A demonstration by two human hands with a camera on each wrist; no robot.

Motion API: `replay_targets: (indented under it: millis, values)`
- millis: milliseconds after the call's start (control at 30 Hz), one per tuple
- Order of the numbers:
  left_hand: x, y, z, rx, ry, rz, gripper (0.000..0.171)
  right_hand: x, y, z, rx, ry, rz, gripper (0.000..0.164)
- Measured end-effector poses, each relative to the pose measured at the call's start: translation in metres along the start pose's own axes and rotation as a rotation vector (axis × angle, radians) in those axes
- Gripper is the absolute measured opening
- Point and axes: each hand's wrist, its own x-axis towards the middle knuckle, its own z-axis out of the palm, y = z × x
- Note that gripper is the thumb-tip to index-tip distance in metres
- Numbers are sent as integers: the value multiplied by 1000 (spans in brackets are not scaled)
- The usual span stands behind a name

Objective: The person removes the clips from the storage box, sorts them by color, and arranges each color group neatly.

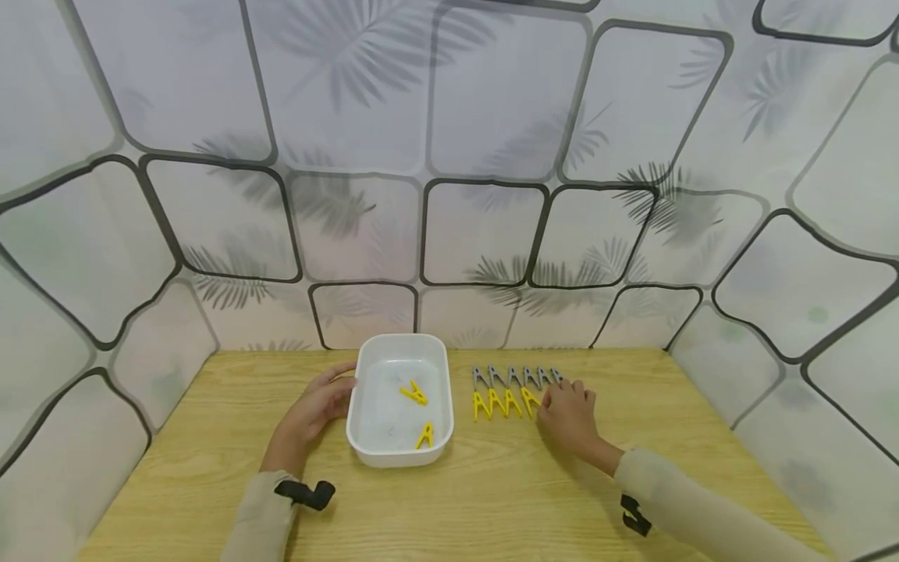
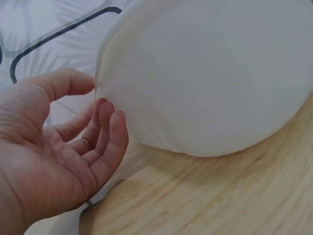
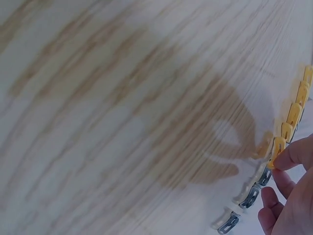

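Observation:
A white plastic tub point(image 1: 357, 428) stands on the table, with a yellow clothespin point(image 1: 414, 393) and another yellow clothespin point(image 1: 425, 435) lying inside. My left hand point(image 1: 325, 406) is at the tub's left side. In the left wrist view its thumb and curled fingers point(image 2: 117, 129) hold the tub's edge. To the right, my right hand point(image 1: 570, 417) is at the right end of a row of yellow clothespins point(image 1: 494, 401). The right wrist view shows thumb and finger pinching a yellow clothespin point(image 3: 277, 149) close to the table.
Behind the yellow row runs a row of several grey clothespins point(image 1: 514, 376), its right end close to my right hand. The wooden table point(image 1: 421, 507) meets a patterned cloth wall point(image 1: 485, 234) at the back, and similar cloth rises on both sides.

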Motion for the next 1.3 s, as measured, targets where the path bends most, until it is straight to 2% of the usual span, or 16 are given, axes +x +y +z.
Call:
replay_targets:
  millis: [300,667,1000,1133,1300]
  values:
    - [0,-1,-2,-2,-26,18,55,1,-5,-1,-13,-70,28,17]
    - [-1,0,-1,1,-28,17,58,1,-1,2,-18,-41,0,14]
    - [-1,0,-2,0,-28,14,58,8,-12,-8,-24,-97,44,9]
    - [-1,1,-1,-6,-33,14,58,13,-17,-13,-19,-77,4,9]
    - [-1,2,-1,-2,-33,15,59,21,-25,-15,-21,4,-100,11]
